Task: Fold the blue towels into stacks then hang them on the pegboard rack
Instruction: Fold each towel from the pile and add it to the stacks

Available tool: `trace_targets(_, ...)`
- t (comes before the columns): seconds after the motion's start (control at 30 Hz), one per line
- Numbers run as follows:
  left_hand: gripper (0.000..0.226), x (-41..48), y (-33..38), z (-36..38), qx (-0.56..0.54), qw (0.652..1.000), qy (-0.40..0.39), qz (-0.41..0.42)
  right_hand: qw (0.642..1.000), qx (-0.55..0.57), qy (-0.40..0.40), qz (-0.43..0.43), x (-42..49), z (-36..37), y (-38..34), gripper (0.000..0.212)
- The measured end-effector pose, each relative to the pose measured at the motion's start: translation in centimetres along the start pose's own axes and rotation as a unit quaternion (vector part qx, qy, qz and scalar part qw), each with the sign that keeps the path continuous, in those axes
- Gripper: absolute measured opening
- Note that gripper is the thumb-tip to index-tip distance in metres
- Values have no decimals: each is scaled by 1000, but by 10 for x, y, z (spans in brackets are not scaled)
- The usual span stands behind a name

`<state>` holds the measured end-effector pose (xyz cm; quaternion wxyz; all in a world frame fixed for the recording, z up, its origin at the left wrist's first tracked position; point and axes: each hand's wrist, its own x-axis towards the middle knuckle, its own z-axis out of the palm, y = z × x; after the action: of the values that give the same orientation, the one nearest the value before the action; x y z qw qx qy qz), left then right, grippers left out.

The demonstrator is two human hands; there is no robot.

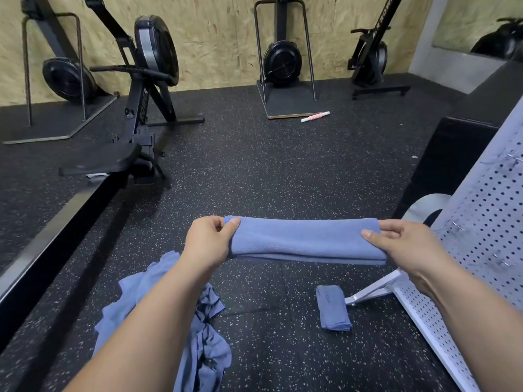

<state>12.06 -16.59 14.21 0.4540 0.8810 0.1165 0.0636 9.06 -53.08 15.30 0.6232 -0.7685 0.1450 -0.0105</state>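
A blue towel (304, 240), folded into a long narrow strip, is stretched level in the air in front of me. My left hand (208, 240) pinches its left end between thumb and fingers. My right hand (407, 244) grips its right end the same way. Below my left arm a heap of unfolded blue towels (198, 335) lies on the floor. A small folded blue towel (334, 308) lies on the floor near the foot of the white pegboard rack (486, 227), which stands at my right with a few metal hooks on it.
Black speckled rubber floor (268, 171). A rowing machine (135, 108) and its long rail run along the left. More exercise machines (283, 60) stand against the plywood wall. A pink and white roller stick (315, 116) lies on the floor. A black box (450, 159) sits behind the rack.
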Motion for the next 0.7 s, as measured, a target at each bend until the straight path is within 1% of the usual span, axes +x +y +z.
trace_targets(0.1,42,-4,4,3,-6,1000,-1,1,1000,7,13,3,-1,1,-3,19)
trace_targets(0.23,31,-13,13,8,-37,999,-19,-8,999,33,30,18,-2,8,-6,19)
trace_targets(0.33,26,-27,27,19,-2,999,-33,5,998,41,44,1,-9,24,-12,19)
trace_targets(0.4,18,-37,35,30,3,999,-45,18,998,45,38,-19,-18,41,-14,22)
trace_targets(0.47,8,-49,40,43,-3,998,-59,30,999,22,18,-37,-30,59,-13,26)
trace_targets(0.6,15,-71,50,63,-21,995,-79,54,995,-51,-15,-90,-49,91,-8,34)
trace_targets(0.7,14,-77,53,69,-75,994,-78,32,990,-76,-17,-120,-60,101,-9,38)
